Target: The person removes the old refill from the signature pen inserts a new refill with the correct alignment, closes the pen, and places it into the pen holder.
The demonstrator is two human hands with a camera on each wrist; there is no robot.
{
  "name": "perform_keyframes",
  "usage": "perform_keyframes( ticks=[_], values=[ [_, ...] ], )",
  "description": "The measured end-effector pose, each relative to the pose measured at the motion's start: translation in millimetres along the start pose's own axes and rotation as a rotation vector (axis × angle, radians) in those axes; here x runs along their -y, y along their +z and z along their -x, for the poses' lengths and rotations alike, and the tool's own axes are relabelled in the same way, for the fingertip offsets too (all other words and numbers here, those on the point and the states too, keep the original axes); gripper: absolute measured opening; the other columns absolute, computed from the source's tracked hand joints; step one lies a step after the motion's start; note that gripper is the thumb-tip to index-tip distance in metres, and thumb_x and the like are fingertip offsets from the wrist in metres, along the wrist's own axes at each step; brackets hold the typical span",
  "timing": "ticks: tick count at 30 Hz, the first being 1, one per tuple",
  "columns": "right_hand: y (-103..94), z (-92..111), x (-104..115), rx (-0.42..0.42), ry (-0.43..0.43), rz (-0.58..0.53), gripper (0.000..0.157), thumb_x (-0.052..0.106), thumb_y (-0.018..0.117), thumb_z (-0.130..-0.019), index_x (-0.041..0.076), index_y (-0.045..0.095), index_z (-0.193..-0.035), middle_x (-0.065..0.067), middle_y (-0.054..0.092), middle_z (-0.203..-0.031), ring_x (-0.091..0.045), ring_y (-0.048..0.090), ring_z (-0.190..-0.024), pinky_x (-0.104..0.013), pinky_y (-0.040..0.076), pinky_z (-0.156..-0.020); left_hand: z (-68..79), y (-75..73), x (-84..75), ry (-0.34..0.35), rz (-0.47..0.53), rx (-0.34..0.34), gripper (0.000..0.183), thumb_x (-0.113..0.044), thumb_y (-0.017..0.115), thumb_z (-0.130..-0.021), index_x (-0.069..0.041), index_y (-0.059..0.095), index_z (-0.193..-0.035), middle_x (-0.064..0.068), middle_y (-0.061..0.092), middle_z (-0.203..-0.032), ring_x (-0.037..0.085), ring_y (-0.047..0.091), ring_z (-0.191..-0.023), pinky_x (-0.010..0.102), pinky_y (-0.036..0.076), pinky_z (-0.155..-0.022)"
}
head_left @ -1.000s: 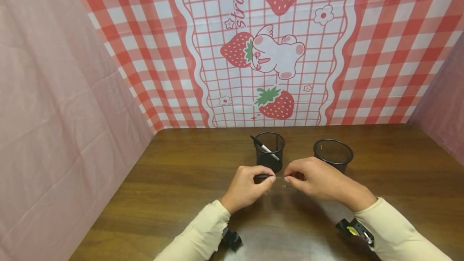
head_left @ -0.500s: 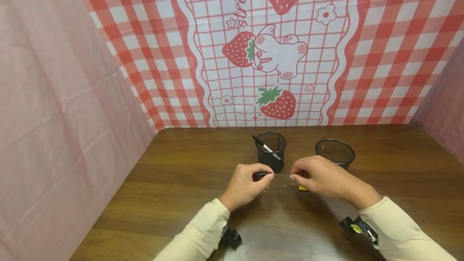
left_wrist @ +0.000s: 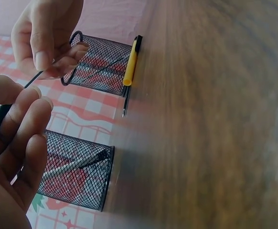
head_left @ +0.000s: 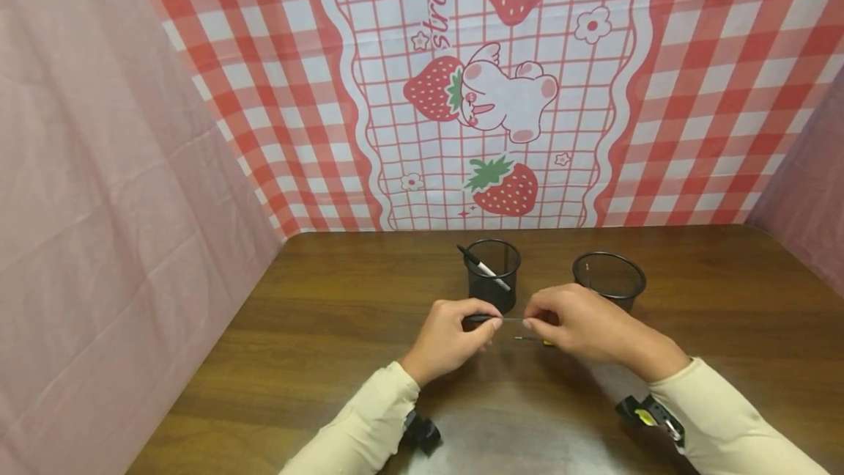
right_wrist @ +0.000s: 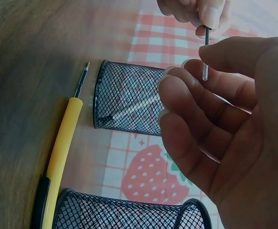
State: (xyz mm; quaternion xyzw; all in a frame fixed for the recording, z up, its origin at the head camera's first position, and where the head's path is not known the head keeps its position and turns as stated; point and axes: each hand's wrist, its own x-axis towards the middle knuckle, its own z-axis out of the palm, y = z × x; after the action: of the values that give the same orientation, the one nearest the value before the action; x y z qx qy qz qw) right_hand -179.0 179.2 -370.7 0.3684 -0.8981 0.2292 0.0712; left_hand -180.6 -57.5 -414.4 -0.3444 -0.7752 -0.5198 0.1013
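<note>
My left hand [head_left: 451, 332] pinches a black pen barrel [head_left: 475, 319] between thumb and fingers, above the table. A thin ink refill [head_left: 513, 319] sticks out of it toward my right hand [head_left: 574, 325], whose thumb and forefinger pinch the refill. The refill's clear tube end [right_wrist: 205, 71] shows beyond those fingertips in the right wrist view. Whether its other end sits inside the barrel is hidden by the left fingers. Below the hands, a yellow pen [right_wrist: 64, 143] with a black clip lies on the table, a metal-tipped refill [right_wrist: 82, 80] protruding from its front.
Behind the left hand stands a black mesh cup [head_left: 491, 303] holding a black-and-white marker [head_left: 491, 277]. Another mesh cup [head_left: 616, 300], with a thin stick inside, stands behind the right hand. Checked strawberry cloth [head_left: 455, 189] hangs past the far edge of the wooden table [head_left: 316, 343].
The right hand first drew rightward, lengthening the visible refill and uncovering the yellow pen, then came slightly back left. The left hand has barely shifted.
</note>
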Motion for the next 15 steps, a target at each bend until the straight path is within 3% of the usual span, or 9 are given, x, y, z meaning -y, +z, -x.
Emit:
perform_keyframes(
  ticks=[8, 15],
  values=[
    [1.3, 0.0, 0.4, 0.003, -0.009, -0.005, 0.014, 0.015, 0.072, -0.092, 0.026, 0.067, -0.084, 0.022, 0.053, -0.071, 0.002, 0.051, -0.064, -0.021, 0.047, -0.057, 0.0, -4.7, -27.5, 0.022, 0.014, -0.007, 0.004, 0.003, 0.070, -0.089, 0.001, 0.073, -0.092, 0.008, 0.067, -0.065, -0.003, 0.059, -0.053, 0.018, 0.053, -0.050],
    [-1.0, 0.9, 2.7, -0.010, -0.033, -0.014, 0.014, 0.015, 0.071, -0.093, 0.026, 0.067, -0.084, 0.022, 0.055, -0.072, 0.003, 0.051, -0.065, -0.021, 0.047, -0.057, -0.1, -3.4, -27.8, 0.008, 0.013, 0.016, 0.006, 0.001, 0.070, -0.090, 0.005, 0.072, -0.095, 0.010, 0.068, -0.066, -0.002, 0.060, -0.054, 0.017, 0.053, -0.050]
  ],
)
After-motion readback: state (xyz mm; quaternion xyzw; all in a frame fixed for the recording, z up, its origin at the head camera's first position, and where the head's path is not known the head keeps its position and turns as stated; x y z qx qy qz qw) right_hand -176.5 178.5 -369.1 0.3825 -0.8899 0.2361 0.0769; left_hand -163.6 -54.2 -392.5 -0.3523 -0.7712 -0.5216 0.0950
